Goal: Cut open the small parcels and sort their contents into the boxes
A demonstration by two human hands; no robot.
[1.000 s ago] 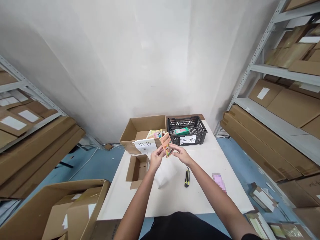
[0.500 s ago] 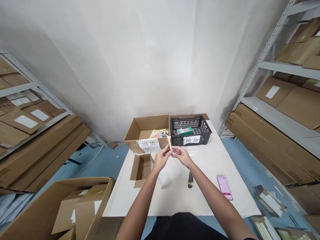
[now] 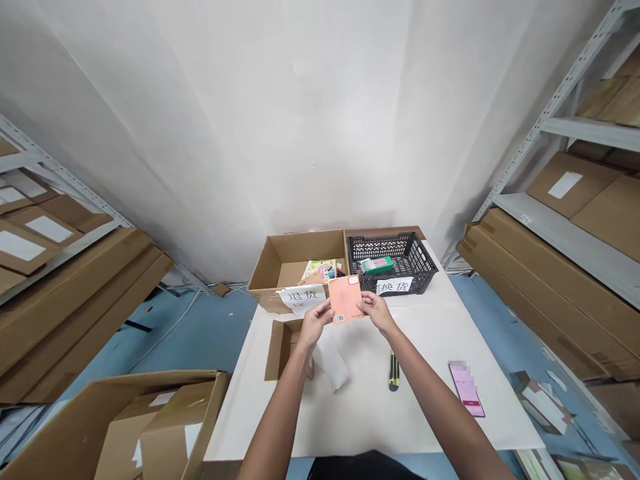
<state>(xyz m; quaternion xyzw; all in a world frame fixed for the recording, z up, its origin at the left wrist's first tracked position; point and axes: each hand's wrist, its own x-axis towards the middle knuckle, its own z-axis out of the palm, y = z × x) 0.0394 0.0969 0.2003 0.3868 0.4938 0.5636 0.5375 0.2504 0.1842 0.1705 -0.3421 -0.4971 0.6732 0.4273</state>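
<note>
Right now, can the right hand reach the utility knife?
Probably yes: the utility knife lies uncovered on the table beside that forearm. But the right hand is pinching the orange booklet, shared with the left hand.

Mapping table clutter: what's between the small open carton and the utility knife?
Head view: a white bag lies between the small open carton and the utility knife.

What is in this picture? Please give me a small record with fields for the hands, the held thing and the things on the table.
held: orange booklet, upright, barcode side towards the camera
hands: left hand and right hand each grip one side edge of it
behind: open cardboard box with a paper label; black basket with a green box inside
on table: utility knife, pink flat item, small open carton, white wrapper
</note>
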